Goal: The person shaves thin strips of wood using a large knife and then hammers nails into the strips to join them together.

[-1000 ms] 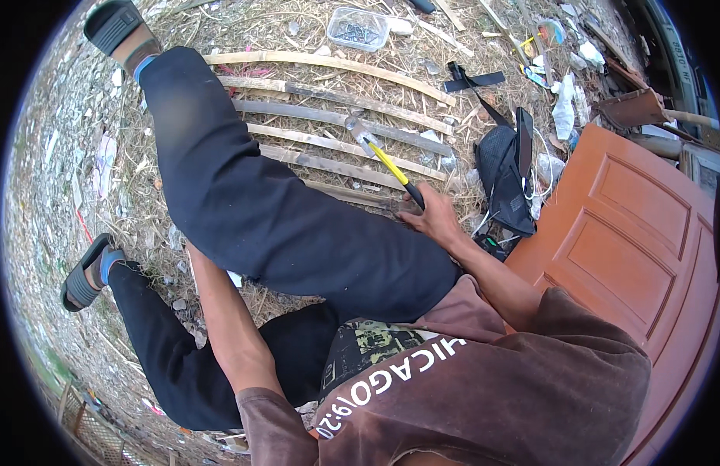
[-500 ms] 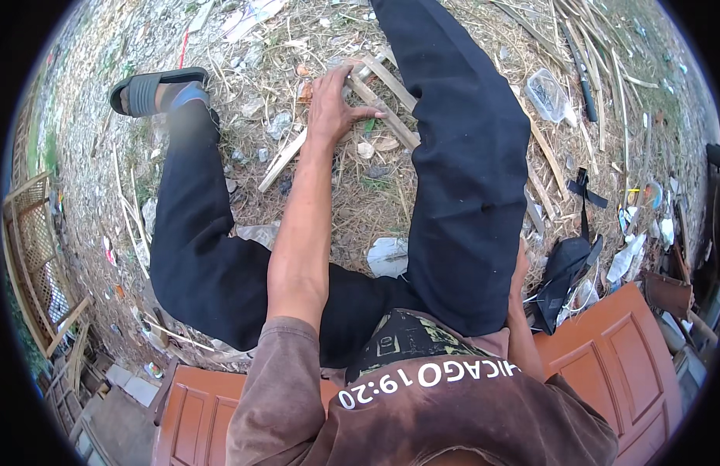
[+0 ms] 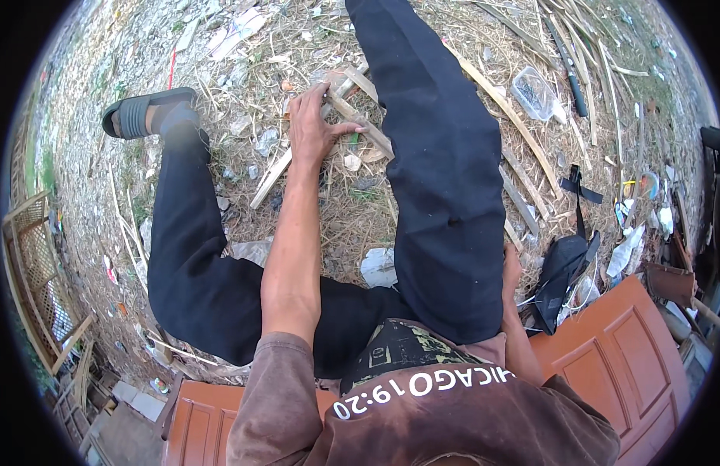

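My left hand (image 3: 312, 128) reaches forward between my legs, its thumb stretched away from the fingers. Fingertips and thumb touch a wooden strip (image 3: 369, 133) whose right end passes behind my right leg. A second strip (image 3: 363, 81) crosses close by it, and another piece of wood (image 3: 271, 179) lies on the ground beside my left wrist. Low on the outer side of my right thigh is my right hand (image 3: 512, 268). The leg covers much of that hand, so its fingers and anything in them are hidden.
Dry grass and litter cover the ground. To the right lie long wooden strips (image 3: 503, 101), a clear plastic container (image 3: 534, 93), a dark long-handled tool (image 3: 569, 70) and a black bag (image 3: 560, 279). Brown panelled boards (image 3: 620, 349) lie near my body. A lattice frame (image 3: 38, 272) stands left.
My right leg has leaned to the left, uncovering more of the wooden strips beyond it. The view has shifted slightly. My left hand stays at the wooden strip.
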A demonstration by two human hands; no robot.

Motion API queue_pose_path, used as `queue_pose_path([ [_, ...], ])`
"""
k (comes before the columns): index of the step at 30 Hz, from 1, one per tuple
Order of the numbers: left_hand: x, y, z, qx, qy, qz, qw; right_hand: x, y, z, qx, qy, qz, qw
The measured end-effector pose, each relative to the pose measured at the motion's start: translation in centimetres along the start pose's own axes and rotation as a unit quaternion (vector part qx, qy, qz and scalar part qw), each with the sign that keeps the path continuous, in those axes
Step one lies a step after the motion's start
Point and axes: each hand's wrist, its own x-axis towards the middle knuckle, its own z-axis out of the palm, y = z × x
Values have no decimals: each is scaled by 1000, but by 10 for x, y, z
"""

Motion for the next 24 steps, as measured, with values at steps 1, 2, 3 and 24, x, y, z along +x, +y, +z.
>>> queue_pose_path([
  [1,1,1,-1,9,-3,0,1000,0,3,1,8,1,-7,1000],
  [2,1,3,-3,18,-6,-1,1000,0,6,2,15,2,-14,1000],
  [3,3,5,-2,22,-9,-5,1000,0,7,2,22,3,-22,1000],
  [24,5,1,5,22,-50,-42,998,-3,-2,5,11,47,-30,998],
])
